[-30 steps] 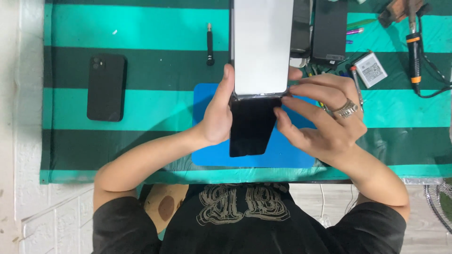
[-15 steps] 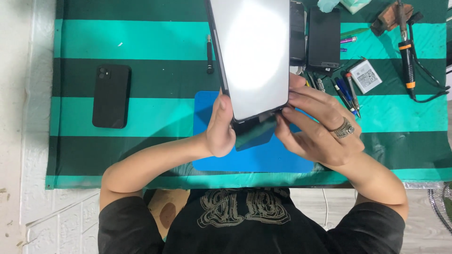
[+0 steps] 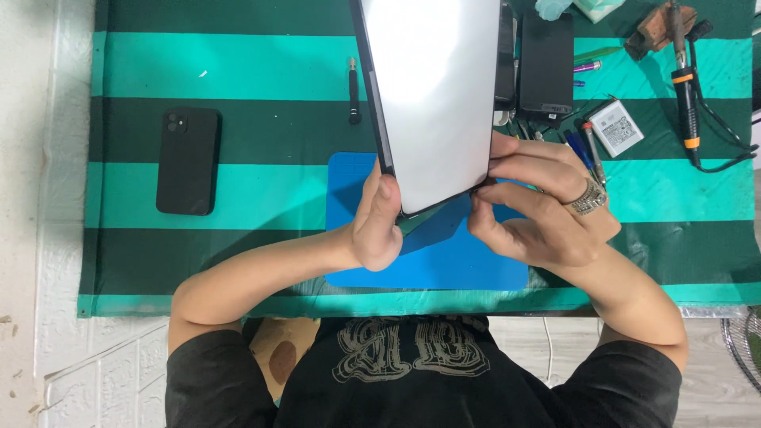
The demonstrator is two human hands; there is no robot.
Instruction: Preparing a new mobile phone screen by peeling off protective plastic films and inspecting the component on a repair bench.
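I hold a large flat tablet-like device (image 3: 434,95) with a pale silver back and dark edge, raised toward the camera above a blue work mat (image 3: 444,261). My left hand (image 3: 379,222) grips its lower left edge, thumb along the side. My right hand (image 3: 539,210), with a ring on one finger, pinches the lower right corner. The device hides the middle of the mat and the table behind it.
A black phone (image 3: 188,161) lies on the green striped cloth (image 3: 238,63) at left. A dark screwdriver (image 3: 353,91) lies beside the tablet. At right are a black slab (image 3: 545,63), a small white battery (image 3: 617,127), several small screwdrivers (image 3: 587,147) and a soldering iron (image 3: 686,95).
The tablet has been lifted closer to the camera and tilted, now covering the dark piece seen below it earlier. Both hands stayed on its lower edge.
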